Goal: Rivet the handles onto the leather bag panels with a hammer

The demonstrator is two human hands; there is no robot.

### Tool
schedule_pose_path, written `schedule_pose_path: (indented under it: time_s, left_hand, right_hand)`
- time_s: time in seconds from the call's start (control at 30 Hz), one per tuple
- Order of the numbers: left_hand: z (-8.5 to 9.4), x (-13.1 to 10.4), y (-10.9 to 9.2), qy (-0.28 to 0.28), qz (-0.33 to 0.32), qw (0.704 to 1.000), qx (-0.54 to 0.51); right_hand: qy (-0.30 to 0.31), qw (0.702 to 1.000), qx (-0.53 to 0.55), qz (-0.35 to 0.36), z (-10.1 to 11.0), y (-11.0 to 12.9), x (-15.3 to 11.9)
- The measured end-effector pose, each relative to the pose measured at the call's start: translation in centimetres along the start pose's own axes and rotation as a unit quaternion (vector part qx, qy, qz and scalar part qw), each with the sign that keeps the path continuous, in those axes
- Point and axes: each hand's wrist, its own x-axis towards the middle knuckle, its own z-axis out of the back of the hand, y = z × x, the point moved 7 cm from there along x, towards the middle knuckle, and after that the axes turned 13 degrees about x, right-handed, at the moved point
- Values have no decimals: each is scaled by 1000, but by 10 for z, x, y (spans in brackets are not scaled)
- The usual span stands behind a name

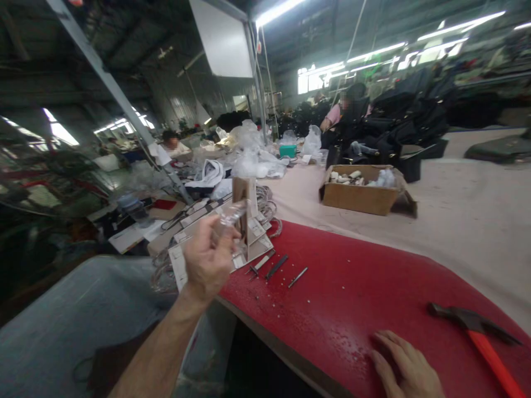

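Along the near edge of the table [464, 215], there's a red mat [348, 282], hammer [472, 325] by its right edge. Right hand [409, 367] rests near the front, fingers slightly apart; left hand [209, 251] is clamped on clear plastic [233, 213] (bag maybe, blurry) by the left end, near thin tools [276, 267].

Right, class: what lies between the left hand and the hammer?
The head view shows slim tools and pale specks on the red surface, between left hand and hammer.

Two hands [209, 255], one hammer [484, 349], one carton [357, 198] show
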Motion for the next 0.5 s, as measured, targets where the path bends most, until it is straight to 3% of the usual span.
schedule_pose_path:
  time_s: [0.07,0.13,0.23,0.3,0.33,0.4,0.5]
  left_hand:
    - [-26,-38,-65,59,-188,980,18]
    - [-53,-97,-107,118,-309,944,-8]
    - [-91,-196,-133,249,-365,896,-49]
    - [-102,-255,-142,296,-412,861,-43]
    - [-103,-276,-144,311,-426,849,-40]
    - [-102,-300,-147,324,-436,839,-35]
    - [-100,-302,-150,349,-432,831,-22]
  right_hand:
    - [-28,983,117,-135,11,-6,-5]
    - [-41,921,272,-276,15,-10,-17]
    - [-27,760,524,-384,10,3,-33]
    - [-15,691,601,-402,9,11,-40]
    - [-17,678,613,-405,10,12,-44]
    - [-36,682,607,-406,13,9,-50]
    - [-53,699,593,-396,13,5,-56]
